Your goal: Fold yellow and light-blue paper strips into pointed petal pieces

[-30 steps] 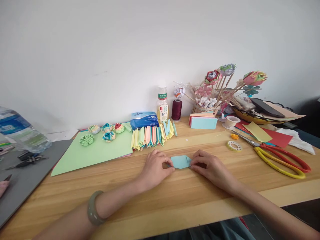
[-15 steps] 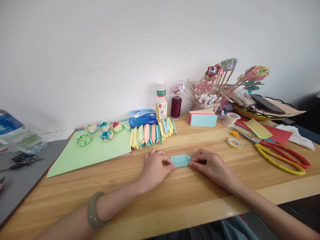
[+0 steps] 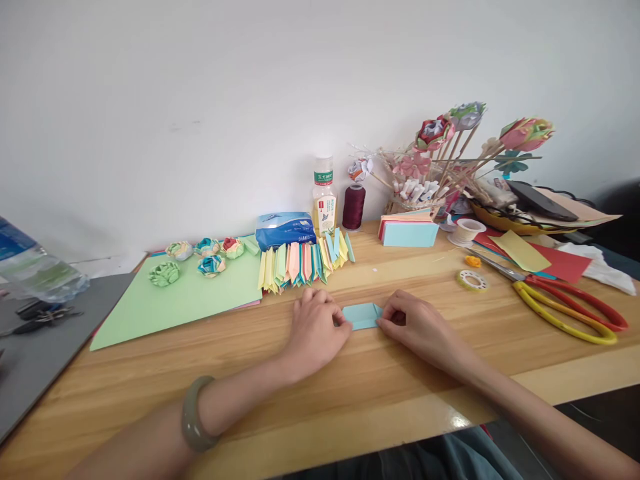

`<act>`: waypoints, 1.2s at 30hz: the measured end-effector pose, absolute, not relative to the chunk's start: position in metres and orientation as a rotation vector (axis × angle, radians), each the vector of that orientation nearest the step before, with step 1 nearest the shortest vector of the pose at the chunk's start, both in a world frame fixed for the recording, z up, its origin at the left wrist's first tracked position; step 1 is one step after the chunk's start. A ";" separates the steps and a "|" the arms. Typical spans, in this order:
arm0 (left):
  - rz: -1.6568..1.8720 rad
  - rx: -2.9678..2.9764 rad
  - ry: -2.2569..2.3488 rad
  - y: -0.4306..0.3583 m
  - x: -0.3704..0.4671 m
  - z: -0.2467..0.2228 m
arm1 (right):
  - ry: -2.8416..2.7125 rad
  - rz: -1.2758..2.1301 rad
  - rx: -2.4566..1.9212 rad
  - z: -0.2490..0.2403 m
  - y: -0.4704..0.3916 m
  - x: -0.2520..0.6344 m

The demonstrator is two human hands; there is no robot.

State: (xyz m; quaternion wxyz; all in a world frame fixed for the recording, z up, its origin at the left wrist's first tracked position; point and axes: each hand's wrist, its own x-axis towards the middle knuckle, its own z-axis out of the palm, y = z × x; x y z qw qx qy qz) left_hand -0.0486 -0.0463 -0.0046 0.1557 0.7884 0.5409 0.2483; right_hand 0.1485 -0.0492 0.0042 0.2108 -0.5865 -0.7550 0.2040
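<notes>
A small blue folded paper [image 3: 361, 317] lies on the wooden table between my hands, with creased flaps along its lower edge and right end. My left hand [image 3: 320, 327] is closed, thumb and fingertips pinching the paper's left end. At its right end, my right hand [image 3: 411, 323] pinches the corner between thumb and forefinger. My fingers cover both ends of the paper. Just beyond my left hand stands a row of folded paper pieces [image 3: 303, 263] in yellow, green, pink and blue.
Paper flowers [image 3: 164, 274] rest on green sheets [image 3: 185, 307] at left. Scissors [image 3: 565, 307], a tape roll [image 3: 471, 280] and a thread spool [image 3: 467, 231] lie at right. Along the wall are a tissue pack [image 3: 285, 229], a bottle [image 3: 325, 200] and a paper stack [image 3: 409, 234].
Both hands remain on the blue paper's ends. My left fingers have curled in further over its left end. The view has shifted slightly.
</notes>
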 end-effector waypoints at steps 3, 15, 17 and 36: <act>0.682 2.232 1.552 -0.047 -0.048 -0.003 | -2.107 0.558 -1.611 0.002 -0.050 0.149; 0.621 2.144 1.545 -0.049 -0.050 0.004 | -2.196 0.502 -1.451 -0.003 -0.046 0.159; 0.660 2.165 1.491 -0.050 -0.050 0.005 | -2.207 0.512 -1.431 -0.001 -0.048 0.158; 0.323 3.094 1.167 -0.064 -0.072 0.011 | -2.682 -0.284 -0.971 0.007 -0.069 0.174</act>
